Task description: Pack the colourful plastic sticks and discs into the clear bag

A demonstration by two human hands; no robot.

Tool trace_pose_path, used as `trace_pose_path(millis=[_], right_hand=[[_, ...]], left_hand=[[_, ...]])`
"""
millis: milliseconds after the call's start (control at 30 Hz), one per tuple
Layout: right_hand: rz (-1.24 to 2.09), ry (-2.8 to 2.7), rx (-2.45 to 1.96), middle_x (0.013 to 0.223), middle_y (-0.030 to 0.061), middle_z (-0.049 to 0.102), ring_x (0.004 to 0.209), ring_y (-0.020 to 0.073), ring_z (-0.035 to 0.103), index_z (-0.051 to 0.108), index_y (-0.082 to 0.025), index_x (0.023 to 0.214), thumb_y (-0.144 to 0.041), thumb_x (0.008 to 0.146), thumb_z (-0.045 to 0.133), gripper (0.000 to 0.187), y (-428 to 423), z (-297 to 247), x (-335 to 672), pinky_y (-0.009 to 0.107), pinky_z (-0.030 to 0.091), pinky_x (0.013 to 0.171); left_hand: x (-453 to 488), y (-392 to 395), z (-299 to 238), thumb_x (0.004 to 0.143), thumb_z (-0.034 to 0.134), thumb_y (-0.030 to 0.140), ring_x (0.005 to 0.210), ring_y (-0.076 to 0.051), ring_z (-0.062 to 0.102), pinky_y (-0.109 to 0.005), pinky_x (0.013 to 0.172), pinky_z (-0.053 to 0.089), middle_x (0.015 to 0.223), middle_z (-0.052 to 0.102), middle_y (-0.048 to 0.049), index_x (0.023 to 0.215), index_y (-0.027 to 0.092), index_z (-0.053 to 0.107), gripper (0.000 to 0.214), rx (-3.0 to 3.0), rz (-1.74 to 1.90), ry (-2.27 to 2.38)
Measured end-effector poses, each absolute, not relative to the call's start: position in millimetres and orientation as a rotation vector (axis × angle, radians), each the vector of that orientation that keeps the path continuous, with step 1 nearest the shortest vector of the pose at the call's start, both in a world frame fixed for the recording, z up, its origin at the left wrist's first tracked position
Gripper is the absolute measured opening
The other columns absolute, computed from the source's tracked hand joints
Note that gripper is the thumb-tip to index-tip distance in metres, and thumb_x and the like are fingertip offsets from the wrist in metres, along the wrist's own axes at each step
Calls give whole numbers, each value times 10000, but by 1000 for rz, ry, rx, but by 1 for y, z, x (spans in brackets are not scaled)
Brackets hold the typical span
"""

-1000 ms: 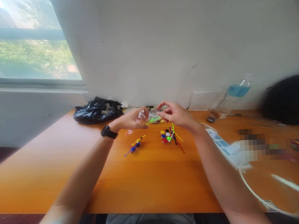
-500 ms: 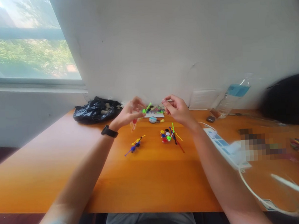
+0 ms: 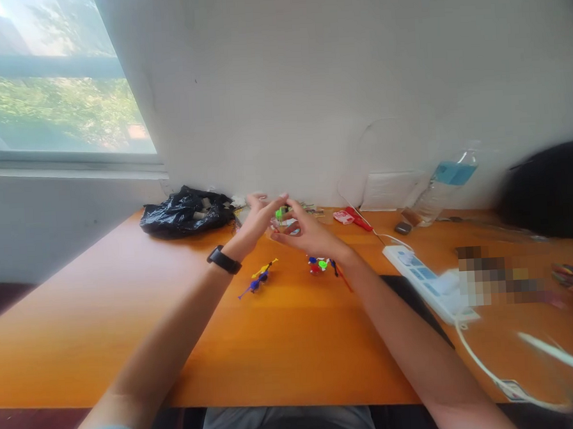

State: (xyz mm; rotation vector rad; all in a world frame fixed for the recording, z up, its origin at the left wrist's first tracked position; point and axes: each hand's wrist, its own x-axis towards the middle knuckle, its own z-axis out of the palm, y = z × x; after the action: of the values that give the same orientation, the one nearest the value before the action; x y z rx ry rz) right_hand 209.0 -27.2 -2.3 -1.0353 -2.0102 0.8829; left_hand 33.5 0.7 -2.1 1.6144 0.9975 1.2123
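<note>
My left hand [image 3: 258, 217] and my right hand [image 3: 303, 233] meet above the far middle of the orange desk [image 3: 274, 343], fingertips together around a small green plastic piece [image 3: 279, 212]. The left wrist carries a black watch [image 3: 224, 260]. Below the hands lie a small assembly of yellow and blue sticks and beads [image 3: 258, 279] and a pile of coloured beads and sticks [image 3: 324, 264]. Which hand pinches the green piece I cannot make out clearly; both touch it.
A black plastic bag [image 3: 186, 210] lies at the back left by the wall. A white power strip [image 3: 429, 282] with a cable, a water bottle [image 3: 441, 187] and a dark bag [image 3: 549, 188] are on the right. A red item [image 3: 351, 217] lies behind.
My hands, apart half a second ago, have come together. The right hand moved left across the bead pile. The clear bag held a second ago is gone from the left hand.
</note>
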Motion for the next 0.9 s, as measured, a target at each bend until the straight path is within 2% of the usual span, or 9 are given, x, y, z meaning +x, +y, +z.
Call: trace_pose_path(millis=[133,233,333,433,533,600,733,833,900], right_hand=[[1058,-1908,-972,1251,94,682,923,189,698,378,-277,1529,-359,908,723,715,-10,-21,210,323,596,786],[1194,-1772,-885,1241,63,691,939,190,717,424,-302,1497,-305,862,744,711,5,-33,217,332,606,833],[1146,-1726,-899,1196,56,701,947,195,718,543,-284,1392,-285,807,768,626,17,-44,221,332,595,854],[893,-1692,-994,1157,76,705,970,207,699,632,-231,1253,-302,788,768,489,25,-51,221,326,576,833],[695,-1701,-1007,995,74,737,918,210,682,709,-188,999,-389,857,707,246,31,-51,223,332,556,820],[652,-1702,-1001,894,64,737,846,203,672,717,-183,890,-426,865,697,245,35,-50,225,322,549,775],[757,-1699,-996,843,42,713,706,176,659,684,-190,876,-411,827,731,231,40,-58,230,292,536,650],[857,-1809,-1061,807,28,692,660,168,655,647,-198,882,-369,827,725,196,43,-74,232,288,535,620],[897,-1892,-1108,834,32,702,672,170,659,662,-199,970,-336,834,715,201,44,-85,233,284,535,612]], left_hand=[[32,-7,3,810,842,543,846,-205,715,-338,737,565,1164,699,-116,1393,223,338,834,1490,1122,951],[22,3,-5,734,922,436,928,-227,731,-349,805,578,1156,728,-129,1352,181,529,775,1607,1064,827],[16,20,-22,701,933,422,959,-255,736,-356,825,577,1100,757,-135,1148,135,714,575,1706,1033,777],[12,32,-37,635,965,428,829,-227,733,-330,749,565,928,764,-102,1004,124,740,528,1700,1166,910],[10,40,-45,597,986,404,797,-217,729,-325,745,564,873,754,-76,1068,136,733,598,1726,1204,938],[7,42,-46,644,964,411,834,-229,735,-340,776,569,922,763,-93,1123,138,737,596,1769,1167,930],[2,48,-54,749,896,418,1014,-269,724,-367,874,567,1104,762,-145,1148,135,751,511,1846,1092,927],[-3,55,-66,722,913,403,1058,-276,711,-379,893,571,1190,744,-150,1180,150,738,552,1890,1021,932],[-6,60,-74,689,935,379,1031,-269,721,-388,899,578,1170,752,-150,1182,149,732,581,1913,957,920]])
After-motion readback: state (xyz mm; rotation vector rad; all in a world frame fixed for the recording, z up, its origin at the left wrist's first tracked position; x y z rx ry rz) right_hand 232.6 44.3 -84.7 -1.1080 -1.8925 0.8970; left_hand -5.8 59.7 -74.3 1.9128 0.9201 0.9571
